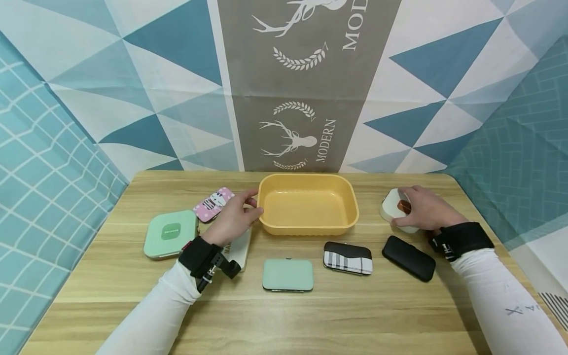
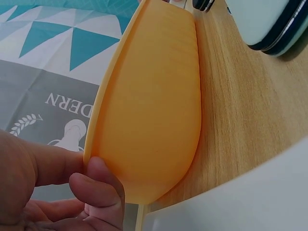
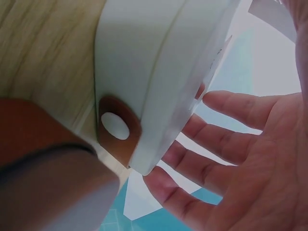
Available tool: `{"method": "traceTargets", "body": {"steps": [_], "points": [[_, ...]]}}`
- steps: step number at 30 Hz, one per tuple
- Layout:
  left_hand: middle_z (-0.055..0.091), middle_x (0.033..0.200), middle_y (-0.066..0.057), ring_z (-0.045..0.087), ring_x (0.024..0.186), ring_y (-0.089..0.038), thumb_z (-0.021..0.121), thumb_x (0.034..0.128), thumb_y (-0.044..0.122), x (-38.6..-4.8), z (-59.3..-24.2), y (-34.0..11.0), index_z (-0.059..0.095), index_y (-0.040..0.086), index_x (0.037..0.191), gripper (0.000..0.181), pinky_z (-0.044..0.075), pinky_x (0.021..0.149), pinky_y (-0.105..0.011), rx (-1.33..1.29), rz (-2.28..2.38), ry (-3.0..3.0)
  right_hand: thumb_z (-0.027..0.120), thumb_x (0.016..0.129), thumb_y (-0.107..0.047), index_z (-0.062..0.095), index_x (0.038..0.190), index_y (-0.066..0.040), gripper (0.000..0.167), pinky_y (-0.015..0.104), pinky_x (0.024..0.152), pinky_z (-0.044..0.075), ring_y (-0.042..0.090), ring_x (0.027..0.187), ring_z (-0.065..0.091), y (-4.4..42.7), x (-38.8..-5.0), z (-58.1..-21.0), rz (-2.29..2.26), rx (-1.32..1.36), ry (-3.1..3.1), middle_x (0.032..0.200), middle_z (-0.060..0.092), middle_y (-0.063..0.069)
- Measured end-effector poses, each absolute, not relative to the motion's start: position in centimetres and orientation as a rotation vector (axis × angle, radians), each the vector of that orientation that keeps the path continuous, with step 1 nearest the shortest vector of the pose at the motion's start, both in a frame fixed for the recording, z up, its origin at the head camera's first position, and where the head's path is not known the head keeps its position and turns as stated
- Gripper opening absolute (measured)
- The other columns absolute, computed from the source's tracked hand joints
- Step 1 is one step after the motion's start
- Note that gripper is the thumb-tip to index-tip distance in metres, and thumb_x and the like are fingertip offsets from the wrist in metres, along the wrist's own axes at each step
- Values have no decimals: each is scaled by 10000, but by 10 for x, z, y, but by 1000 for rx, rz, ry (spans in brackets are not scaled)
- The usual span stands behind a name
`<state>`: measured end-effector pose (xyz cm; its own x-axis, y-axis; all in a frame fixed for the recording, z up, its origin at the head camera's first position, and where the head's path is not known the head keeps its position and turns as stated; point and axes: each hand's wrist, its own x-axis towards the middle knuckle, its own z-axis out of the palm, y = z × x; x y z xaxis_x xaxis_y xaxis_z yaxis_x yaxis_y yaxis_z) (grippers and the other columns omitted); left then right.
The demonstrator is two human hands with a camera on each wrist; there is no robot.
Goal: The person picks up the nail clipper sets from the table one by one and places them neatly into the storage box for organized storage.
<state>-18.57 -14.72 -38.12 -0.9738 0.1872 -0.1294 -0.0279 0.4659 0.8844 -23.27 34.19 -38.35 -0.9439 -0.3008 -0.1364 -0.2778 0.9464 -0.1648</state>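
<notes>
My left hand (image 1: 232,218) pinches the left rim of a yellow basin (image 1: 307,230) between thumb and fingers; the left wrist view shows the basin's outer wall (image 2: 149,101) beside them. On the right, my right hand (image 1: 432,207) spans a rounded white case (image 1: 390,204) with a brown tab. Its fingertips touch the case's edge in the right wrist view, where a white snap (image 3: 115,126) sits on the tab. A black oblong case (image 1: 409,258) lies just below that hand. Under my left wrist is a partly hidden cream case (image 1: 241,246).
At the left lie a mint square case (image 1: 170,234) and a pink cartoon case (image 1: 214,204). Nearer the front are a mint flat case (image 1: 288,274) and a black-and-plaid case (image 1: 348,258). A patterned cloth backdrop (image 1: 177,88) rises behind the wooden table (image 1: 284,325).
</notes>
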Motion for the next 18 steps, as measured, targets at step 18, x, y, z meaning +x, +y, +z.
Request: {"method": "traceTargets", "body": {"steps": [18], "points": [[539,1212,-171,620,906,-286,628,1074,83,-187,-384,-148,383,19,1626,606,512,724,-260,172,1520,2510,879,825,-522,407,1527,139,1074,696,1016,457,564,1286,488,342,-231,-369,-246,-479,2970,1453,452,413]]}}
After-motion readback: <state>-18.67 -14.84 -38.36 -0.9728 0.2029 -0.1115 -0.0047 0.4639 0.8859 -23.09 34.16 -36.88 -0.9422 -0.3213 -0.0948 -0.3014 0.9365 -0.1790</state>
